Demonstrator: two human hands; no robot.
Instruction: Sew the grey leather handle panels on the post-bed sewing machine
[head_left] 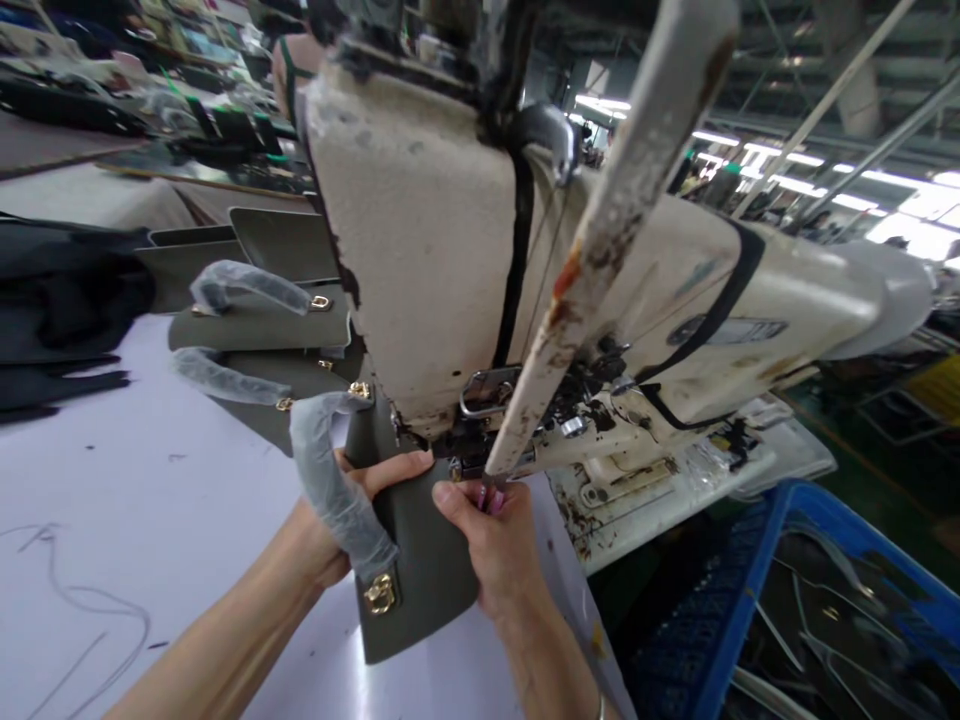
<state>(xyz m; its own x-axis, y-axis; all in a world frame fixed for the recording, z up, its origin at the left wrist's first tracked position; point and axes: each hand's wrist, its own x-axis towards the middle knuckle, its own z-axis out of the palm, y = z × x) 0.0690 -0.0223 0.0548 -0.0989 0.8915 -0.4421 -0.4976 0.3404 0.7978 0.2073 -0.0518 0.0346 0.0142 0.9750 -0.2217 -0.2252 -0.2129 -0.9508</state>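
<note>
Olive-grey bag panel with plastic-wrapped handle, lying on white tabletop, partly beneath the head of the sewing machine. Left hand under the handle, index finger extended on the panel; right hand with thumb on the panel, fingers curled near small pink item; grip of either impossible to tell. At left, similar pieces; at right, blue crate.

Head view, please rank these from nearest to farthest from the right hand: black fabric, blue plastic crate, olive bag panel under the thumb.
From the right hand:
1. Olive bag panel: touching its thumb.
2. Blue plastic crate: apart, lower right.
3. Black fabric: far left edge.
</note>
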